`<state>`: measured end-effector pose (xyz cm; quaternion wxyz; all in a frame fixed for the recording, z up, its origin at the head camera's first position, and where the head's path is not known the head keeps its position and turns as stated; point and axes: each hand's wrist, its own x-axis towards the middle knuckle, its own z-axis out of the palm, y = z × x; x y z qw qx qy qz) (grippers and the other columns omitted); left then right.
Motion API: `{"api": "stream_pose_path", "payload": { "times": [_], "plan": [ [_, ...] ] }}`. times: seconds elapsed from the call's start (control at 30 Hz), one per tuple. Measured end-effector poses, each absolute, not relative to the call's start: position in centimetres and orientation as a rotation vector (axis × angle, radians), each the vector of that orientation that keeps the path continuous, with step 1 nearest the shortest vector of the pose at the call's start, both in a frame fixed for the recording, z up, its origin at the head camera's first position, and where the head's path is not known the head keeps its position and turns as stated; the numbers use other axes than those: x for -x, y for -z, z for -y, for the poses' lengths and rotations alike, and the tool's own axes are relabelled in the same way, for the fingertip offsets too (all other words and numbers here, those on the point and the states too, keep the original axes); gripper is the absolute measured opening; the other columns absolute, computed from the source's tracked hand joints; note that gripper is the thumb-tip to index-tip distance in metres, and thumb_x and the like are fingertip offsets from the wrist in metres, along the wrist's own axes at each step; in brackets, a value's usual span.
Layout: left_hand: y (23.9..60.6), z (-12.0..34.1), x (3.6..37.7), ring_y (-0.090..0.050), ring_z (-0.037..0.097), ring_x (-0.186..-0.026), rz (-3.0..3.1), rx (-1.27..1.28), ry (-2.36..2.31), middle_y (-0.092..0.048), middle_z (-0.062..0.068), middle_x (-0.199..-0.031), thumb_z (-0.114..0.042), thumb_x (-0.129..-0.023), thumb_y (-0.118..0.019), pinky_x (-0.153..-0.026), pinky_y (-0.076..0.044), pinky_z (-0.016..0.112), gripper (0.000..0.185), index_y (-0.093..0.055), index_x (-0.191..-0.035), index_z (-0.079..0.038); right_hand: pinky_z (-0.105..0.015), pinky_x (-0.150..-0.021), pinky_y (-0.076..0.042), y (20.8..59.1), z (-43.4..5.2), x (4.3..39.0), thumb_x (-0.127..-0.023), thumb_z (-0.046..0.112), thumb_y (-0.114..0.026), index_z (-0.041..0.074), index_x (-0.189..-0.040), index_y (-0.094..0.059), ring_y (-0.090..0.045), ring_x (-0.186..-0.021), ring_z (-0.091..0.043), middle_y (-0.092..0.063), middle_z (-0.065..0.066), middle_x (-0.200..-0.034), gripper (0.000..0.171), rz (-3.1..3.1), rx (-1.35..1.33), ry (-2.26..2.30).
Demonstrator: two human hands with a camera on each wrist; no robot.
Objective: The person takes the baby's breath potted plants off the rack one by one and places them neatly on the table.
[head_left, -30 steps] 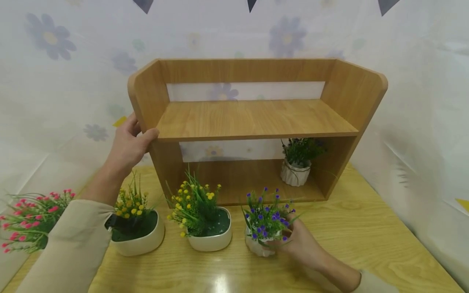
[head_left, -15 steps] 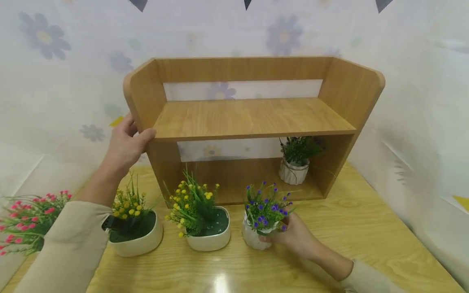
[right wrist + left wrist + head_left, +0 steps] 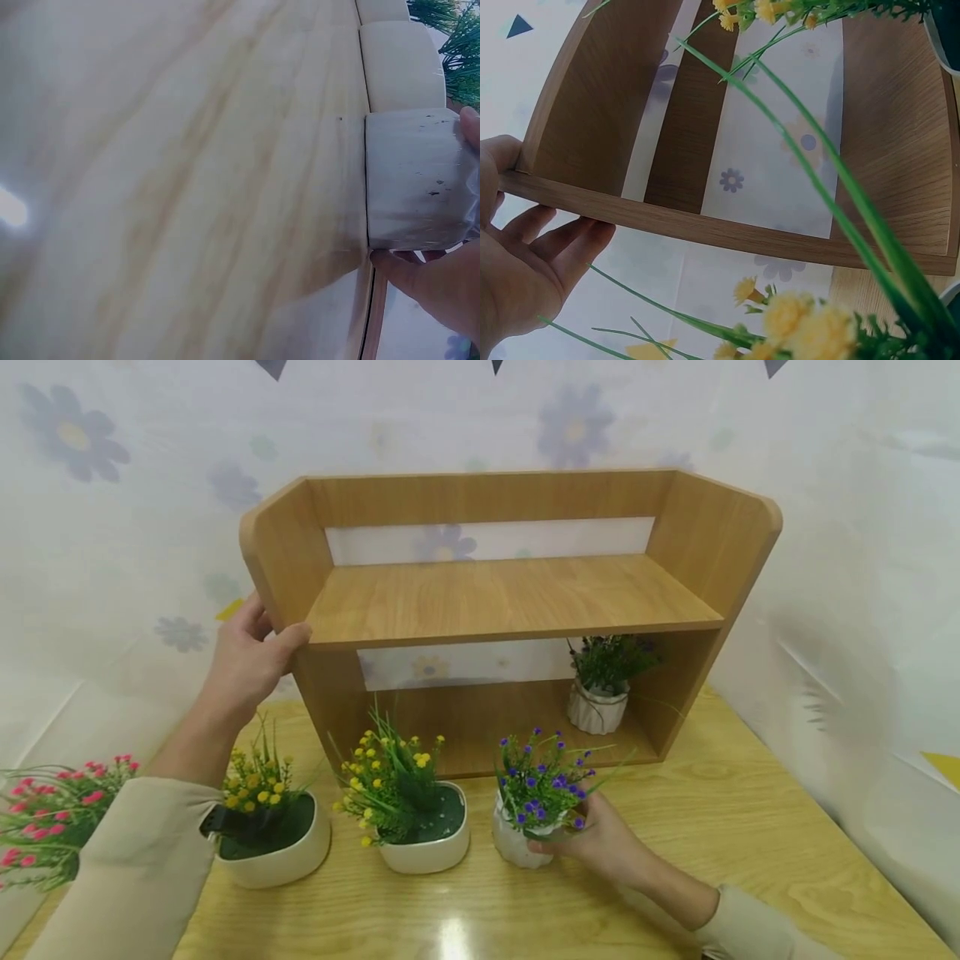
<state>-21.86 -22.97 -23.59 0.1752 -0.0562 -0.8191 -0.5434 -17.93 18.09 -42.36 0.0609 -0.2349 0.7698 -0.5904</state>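
Right hand: the right hand point(image 3: 600, 843), lower centre of the head view, has its fingers curled round the purple-flower pot point(image 3: 525, 847), gripping it from the right side. In the right wrist view the fingertips point(image 3: 471, 127) lie against the pot's white wall point(image 3: 412, 180).
Purple-flower pot: white ribbed pot, upright, standing on the surface point(image 3: 750, 843) just in front of the shelf unit's lower opening; purple blooms point(image 3: 543, 777) stand above the rim.
Left hand: the left hand point(image 3: 247, 664), centre left of the head view, grips the front edge of the shelf unit's left side panel point(image 3: 281, 552), thumb on the inner face, fingers behind. The left wrist view shows the fingers point(image 3: 562, 244) under the panel edge.
Shelf unit: wooden shelf unit point(image 3: 510, 602), two tiers, in the middle of the frame on the surface, upper tier bare.
Lower tier: a small white pot with dark green foliage point(image 3: 600, 693) stands in the right end of the lower compartment.
Front row: yellow-flower pot point(image 3: 423, 835) just left of the purple-flower pot, near but apart; a second yellow-flower pot point(image 3: 273, 847) further left, partly behind the left sleeve point(image 3: 135, 877).
Lower left edge: pink flowers point(image 3: 45, 810), pot not visible.
Backdrop: pale cloth printed with flowers point(image 3: 112, 485) behind and to both sides.
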Motion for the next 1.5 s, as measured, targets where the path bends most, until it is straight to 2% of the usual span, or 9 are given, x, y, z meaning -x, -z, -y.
{"api": "stream_pose_path", "payload": {
  "times": [0.37,0.53,0.63,0.73,0.87,1.03,1.23,1.4,1.5],
  "plan": [
    [23.5,23.0,21.9,-0.046,0.039,-0.132,2.337,0.162,1.54,-0.038,0.016,-0.156,-0.026,-0.102,-0.056,-0.099,-0.045,0.061,0.062,-0.03,-0.158,-0.038,-0.047,-0.103,-0.047,42.2,-18.7,17.9,-0.076,0.017,-0.089,0.027,-0.149,-0.041,-0.055,-0.126,-0.031,-0.054,-0.005,-0.144,0.087,-2.259,0.716,1.78],
    [23.6,23.0,21.8,-0.047,0.038,-0.131,2.339,0.152,1.531,-0.039,0.016,-0.156,-0.026,-0.102,-0.056,-0.099,-0.046,0.06,0.062,-0.031,-0.158,-0.037,-0.055,-0.102,-0.046,42.2,-19.6,17.8,-0.078,0.021,-0.089,0.028,-0.149,-0.039,-0.051,-0.128,-0.04,-0.05,-0.011,-0.145,0.087,-2.311,0.643,1.72],
    [23.6,23.0,21.9,-0.047,0.039,-0.131,2.339,0.145,1.532,-0.039,0.016,-0.156,-0.026,-0.102,-0.056,-0.1,-0.045,0.061,0.062,-0.031,-0.158,-0.037,-0.057,-0.101,-0.046,42.3,-20.2,17.8,-0.078,0.017,-0.088,0.021,-0.15,-0.037,-0.05,-0.127,-0.043,-0.049,-0.016,-0.144,0.088,-2.318,0.66,1.733],
    [23.6,23.0,21.9,-0.047,0.039,-0.131,2.338,0.143,1.531,-0.039,0.016,-0.156,-0.026,-0.102,-0.056,-0.1,-0.045,0.062,0.062,-0.031,-0.158,-0.037,-0.051,-0.099,-0.049,42.2,-20.7,17.8,-0.078,0.009,-0.086,0.011,-0.15,-0.035,-0.053,-0.123,-0.045,-0.047,-0.024,-0.14,0.088,-2.284,0.651,1.789],
    [23.6,23.0,21.9,-0.046,0.04,-0.131,2.336,0.146,1.533,-0.038,0.016,-0.156,-0.025,-0.102,-0.056,-0.1,-0.044,0.062,0.062,-0.031,-0.158,-0.037,-0.04,-0.097,-0.052,42.0,-21.5,18.0,-0.08,0.003,-0.083,0.004,-0.149,-0.032,-0.056,-0.119,-0.041,-0.039,-0.027,-0.139,0.085,-2.272,0.598,1.844],
    [23.7,22.9,22.0,-0.046,0.041,-0.131,2.331,0.149,1.533,-0.038,0.016,-0.156,-0.025,-0.102,-0.056,-0.099,-0.044,0.063,0.062,-0.031,-0.158,-0.037,-0.039,-0.094,-0.054,41.9,-22.6,18.7,-0.084,-0.007,-0.076,-0.003,-0.146,-0.033,-0.057,-0.118,-0.036,-0.037,-0.027,-0.138,0.075,-2.274,0.702,1.918],
    [23.6,22.9,21.8,-0.046,0.039,-0.132,2.329,0.153,1.521,-0.039,0.016,-0.155,-0.024,-0.102,-0.056,-0.098,-0.045,0.063,0.062,-0.031,-0.158,-0.037,-0.035,-0.088,-0.057,41.9,-23.8,19.7,-0.088,-0.002,-0.075,-0.003,-0.141,-0.037,-0.06,-0.116,-0.026,-0.047,-0.024,-0.137,0.064,-2.352,0.744,1.961],
    [23.6,22.9,21.8,-0.045,0.04,-0.132,2.329,0.159,1.523,-0.038,0.017,-0.155,-0.024,-0.102,-0.056,-0.099,-0.045,0.063,0.062,-0.031,-0.158,-0.036,-0.033,-0.082,-0.059,42.0,-24.6,20.6,-0.089,-0.003,-0.074,-0.002,-0.143,-0.037,-0.06,-0.115,-0.033,-0.045,-0.029,-0.136,0.066,-2.481,0.661,1.952],
    [23.6,22.9,21.8,-0.045,0.04,-0.132,2.329,0.16,1.529,-0.038,0.017,-0.156,-0.024,-0.102,-0.056,-0.099,-0.044,0.063,0.062,-0.031,-0.158,-0.035,-0.028,-0.081,-0.057,42.0,-25.0,21.2,-0.091,0.0,-0.072,-0.003,-0.146,-0.033,-0.061,-0.113,-0.027,-0.043,-0.028,-0.137,0.068,-2.519,0.605,1.948]
  ]
}}
